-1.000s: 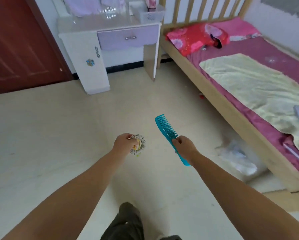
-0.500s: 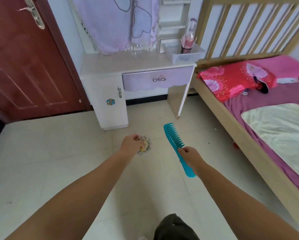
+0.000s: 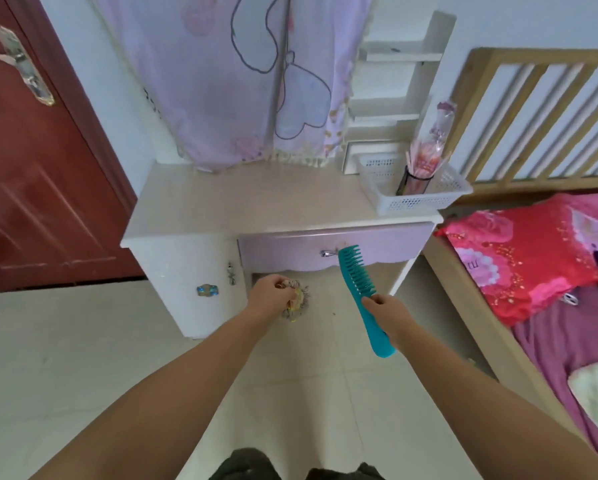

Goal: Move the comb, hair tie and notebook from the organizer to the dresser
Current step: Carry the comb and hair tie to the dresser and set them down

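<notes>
Far left: dark red door point(image 3: 31, 188), closed; metal handle plate point(image 3: 25, 69) on it. Left hand point(image 3: 271, 294) held out over the tiled floor point(image 3: 65, 358), grip pinched shut on a frilly patterned hair tie point(image 3: 295, 301), which hangs in the air below the purple drawer point(image 3: 335, 252). Dresser point(image 3: 193, 258) straight ahead; its worktop point(image 3: 249, 202) bare at the left, a white perforated basket point(image 3: 415, 188) at its right end; a lilac cloth point(image 3: 242, 77) hangs behind. Right hand point(image 3: 392, 315) closed around the handle of a teal wide-tooth comb point(image 3: 361, 296); teeth end up, overlapping the drawer front, not on the worktop. Far right: wooden bed point(image 3: 491, 327), pink floral pillow point(image 3: 529, 254).
</notes>
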